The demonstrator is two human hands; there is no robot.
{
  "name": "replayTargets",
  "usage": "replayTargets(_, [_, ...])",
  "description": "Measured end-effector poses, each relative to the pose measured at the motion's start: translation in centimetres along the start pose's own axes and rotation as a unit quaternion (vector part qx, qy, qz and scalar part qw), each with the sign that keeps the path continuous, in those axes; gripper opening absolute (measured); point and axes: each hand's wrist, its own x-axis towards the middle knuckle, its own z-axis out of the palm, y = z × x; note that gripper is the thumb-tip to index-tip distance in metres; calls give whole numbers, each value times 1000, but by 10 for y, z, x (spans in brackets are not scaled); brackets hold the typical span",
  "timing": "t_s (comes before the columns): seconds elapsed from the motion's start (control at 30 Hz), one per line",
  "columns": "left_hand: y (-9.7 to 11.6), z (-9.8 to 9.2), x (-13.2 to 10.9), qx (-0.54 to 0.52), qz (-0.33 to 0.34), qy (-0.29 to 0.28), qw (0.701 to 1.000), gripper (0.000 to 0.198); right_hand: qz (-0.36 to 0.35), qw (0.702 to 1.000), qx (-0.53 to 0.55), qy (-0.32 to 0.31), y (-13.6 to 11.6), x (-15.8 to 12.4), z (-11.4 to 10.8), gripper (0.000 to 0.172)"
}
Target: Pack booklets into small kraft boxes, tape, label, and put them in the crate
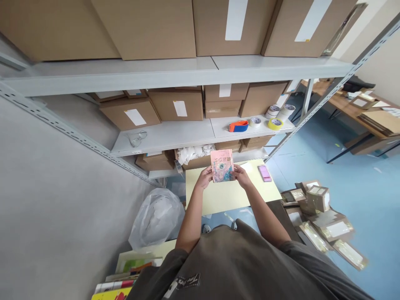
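Yellow tabletop (pixel 225 196) below; both hands (pixel 204 177) closed on opposite edges of pink book (pixel 222 165).

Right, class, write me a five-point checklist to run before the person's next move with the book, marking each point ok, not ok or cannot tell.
1. Left hand gripping the book: ok, at one side.
2. Right hand gripping it: ok, at the opposite side.
3. Book lifted off the pale yellow table: cannot tell from this angle.
4. Yellow tape roll on the shelf: ok.
5. Floor at right free of cartons: not ok, several lie piled.
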Motion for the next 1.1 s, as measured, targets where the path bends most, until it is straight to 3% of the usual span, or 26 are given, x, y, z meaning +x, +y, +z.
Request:
replayTargets(0.17, [2,26,12,141,72,182,971,66,-42,998,34,28,-16,-7,0,45])
replayTargets(0.2, [2,36,14,158,83,177,968,63,-57,998,26,18,-18,-7,1,47])
replayTargets(0.3, [2,67,17,157,103,93,978,66,-104,993,-21,-50,-20,-5,7,57])
replayTargets(0.4, [6,83,20,140,117,104,978,70,-118,986,-63,-99,-16,-2,6,63])
replayTargets(0.47, [11,79,19,112,115,101,982,70,-105,989,-76,-69,-12,2,-2,61])
replayTargets(0.57, [17,58,16,38,79,43,995,79,-65,993,-78,53,-5,9,-18,63])
replayTargets(0.6, [18,50,14,17,61,29,998,83,-49,994,-66,67,-3,11,-23,65])
replayTargets(0.73, [10,27,8,1,5,46,999,89,6,999,31,-18,5,17,-29,65])
replayTargets(0.93, [-33,9,5,23,-6,94,995,85,47,997,54,7,37,27,-16,55])
replayTargets(1.1, [-96,-20,17,51,-52,156,985,76,123,992,11,-10,103,50,-7,53])
